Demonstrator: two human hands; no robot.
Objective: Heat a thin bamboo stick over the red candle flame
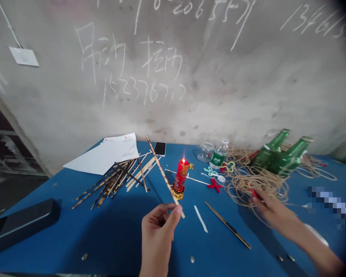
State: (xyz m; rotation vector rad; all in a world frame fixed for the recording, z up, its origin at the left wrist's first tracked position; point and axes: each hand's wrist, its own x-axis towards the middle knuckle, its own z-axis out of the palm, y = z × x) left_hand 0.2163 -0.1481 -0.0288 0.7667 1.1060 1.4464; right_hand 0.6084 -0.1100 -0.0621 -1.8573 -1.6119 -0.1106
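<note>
Nearest to me, my left hand [158, 231] is closed in a pinch, thumb against the curled fingers, on the low end of a thin scorch-marked stick [161, 171]. A short stub pokes out past my thumb, just on the near side of the candle [181, 176].

To do this well, I judge I should keep the pinch firm and low. The shaft should stay level with the flame [183, 160] without knocking the candle's gold base, which it crosses just to the left. My wrist should stay well back from the heat.

The stick's long axis runs from near and right of the candle, by my thumb, up to far and left of it. Its free tip points away from me toward the wall.

Right of the candle, my right hand [272, 211] lies palm down on the tangled twine [256, 181], with a small red thing [253, 193] at its fingertips. The hand is blurred, so I cannot tell whether it grips.

Between my hands, nearer than the candle, lie a white strip [201, 218] and a dark slat [227, 225]. Left of the candle is a heap of burnt sticks [118, 181]. Beyond it are a phone [160, 148] and a glass jar [205, 151], and far to its right green bottles [272, 152].
</note>
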